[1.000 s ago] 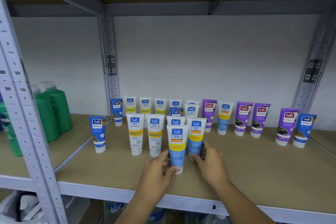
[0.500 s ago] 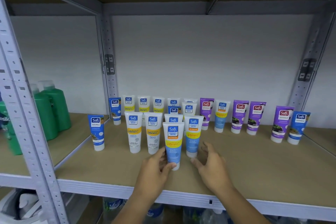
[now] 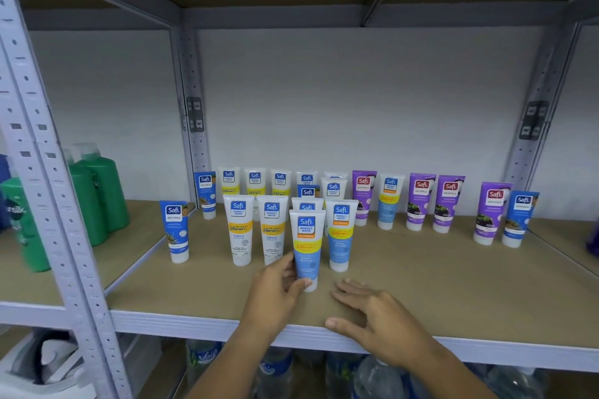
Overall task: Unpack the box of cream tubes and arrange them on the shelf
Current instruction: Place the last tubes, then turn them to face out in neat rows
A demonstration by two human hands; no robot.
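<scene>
The left hand [image 3: 275, 291] holds the front tube [image 3: 306, 248] near its cap, thumb and fingers curled around it, and the tube stands upright on the shelf [image 3: 437, 295] in front of the other tubes. The right hand [image 3: 379, 317] is just beside it, with fingers spread and relaxed, holding nothing. Green bottles [image 3: 97, 197] stand on the next shelf to the left.

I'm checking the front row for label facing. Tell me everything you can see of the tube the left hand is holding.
The front tube stands upright on its white cap, near the front edge of the shelf. It looks like soft plastic: white top, yellow band, light blue lower body. The label faces the camera, reading Safi, Perfect White and Vitamin C. The left hand grips its lower part, thumb across the front. It stands ahead of similar tubes; contact with them is unclear.
</scene>
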